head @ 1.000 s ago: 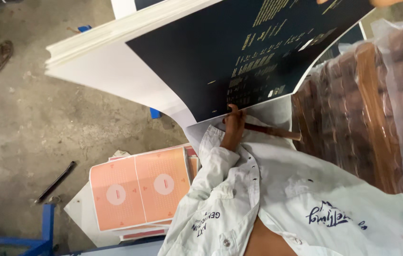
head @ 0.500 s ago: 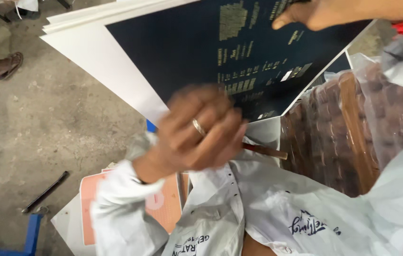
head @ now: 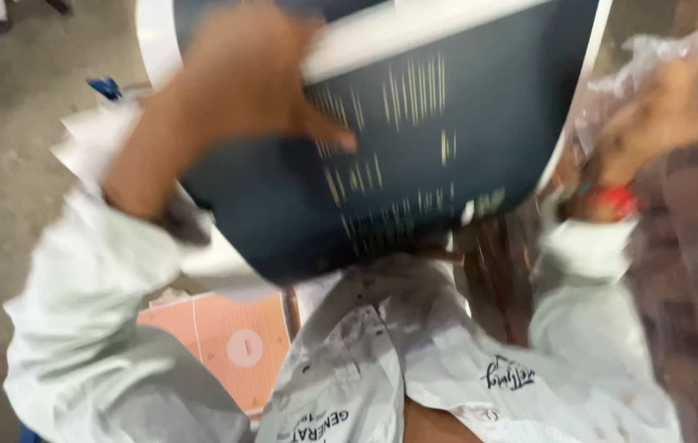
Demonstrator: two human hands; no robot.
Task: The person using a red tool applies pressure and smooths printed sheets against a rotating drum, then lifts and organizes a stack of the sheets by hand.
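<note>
Left hand (head: 242,82) clamped over the top edge of a bowed stack of dark-blue printed sheets (head: 439,164), steadying it against chest. Right hand (head: 669,98) blurred beside clear plastic wrap (head: 652,49); grip indiscernible.

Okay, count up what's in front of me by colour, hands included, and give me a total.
Dark blue printed sheets: 1, bent, gripped by the left hand
Orange printed cards: 1 stack, how many cards cannot be told
Blue objects on the floor: 1
Hands: 2, with the right hand by the clear plastic wrap
Total: 5
</note>
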